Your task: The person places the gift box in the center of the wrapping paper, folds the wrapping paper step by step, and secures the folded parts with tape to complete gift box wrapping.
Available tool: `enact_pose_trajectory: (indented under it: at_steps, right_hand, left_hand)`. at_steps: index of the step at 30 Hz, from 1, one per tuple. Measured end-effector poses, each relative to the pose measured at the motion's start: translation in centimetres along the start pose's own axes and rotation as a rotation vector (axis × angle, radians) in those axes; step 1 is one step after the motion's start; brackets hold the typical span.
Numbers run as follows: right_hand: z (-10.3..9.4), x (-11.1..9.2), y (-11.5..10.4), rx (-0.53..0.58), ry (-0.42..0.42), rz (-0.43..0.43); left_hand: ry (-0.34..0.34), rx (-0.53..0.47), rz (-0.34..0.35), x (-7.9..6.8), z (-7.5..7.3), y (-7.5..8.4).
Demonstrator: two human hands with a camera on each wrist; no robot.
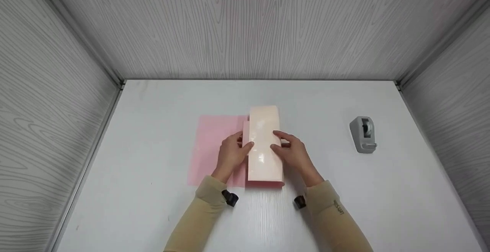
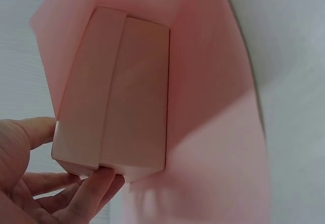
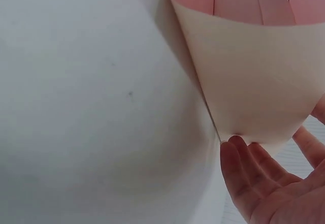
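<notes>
A small pink cardboard box (image 2: 137,92) lies on a sheet of pink wrapping paper (image 1: 208,141), whose right part is folded up over it. The turned-up part shows a pale, glossy outer side (image 1: 264,125) and hides most of the box from above. At the left side, my left hand (image 1: 232,154) holds the box, its thumb on the paper's edge and fingers curled against the box. My right hand (image 1: 294,154) grips the folded paper from the right. In the right wrist view, several fingertips (image 3: 231,153) press the paper's pale outer face low down.
A grey tape dispenser (image 1: 363,135) stands to the right on the white table (image 1: 153,206). Grey wood-grain panels (image 1: 245,26) rise at the back and on both sides. Each wrist wears a small black device (image 1: 229,197).
</notes>
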State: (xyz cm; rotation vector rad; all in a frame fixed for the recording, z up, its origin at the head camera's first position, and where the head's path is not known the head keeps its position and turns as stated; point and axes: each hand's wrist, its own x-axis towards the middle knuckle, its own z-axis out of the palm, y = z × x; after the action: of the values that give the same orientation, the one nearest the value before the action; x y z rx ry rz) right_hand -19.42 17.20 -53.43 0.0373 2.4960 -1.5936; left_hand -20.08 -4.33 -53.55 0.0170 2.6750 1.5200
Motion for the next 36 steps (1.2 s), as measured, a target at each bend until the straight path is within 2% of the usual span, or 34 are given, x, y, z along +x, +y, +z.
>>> enact_pose_trajectory:
  at_steps: [11,18,24,31,36]
  right_hand:
    - [0.1,0.1,0.1,-0.009,0.0,0.002]
    - [0.0,0.1,0.1,-0.011,0.004,-0.004]
    - [0.1,0.0,0.2,-0.021,-0.003,0.003]
    - [0.1,0.0,0.3,-0.039,0.002,0.0]
    - [0.0,0.1,0.4,-0.03,-0.005,-0.009]
  left_hand:
    - [-0.01,-0.006,0.02,0.2,0.1,-0.1]
    - [-0.017,0.086,0.032,-0.3,-0.2,-0.2]
    - [-0.008,0.189,-0.022,-2.1,-2.2,-1.1]
    - [0.08,0.297,-0.058,-4.4,-5.4,-3.1]
    - [0.147,0.375,-0.119,-5.5,-7.5,-4.6]
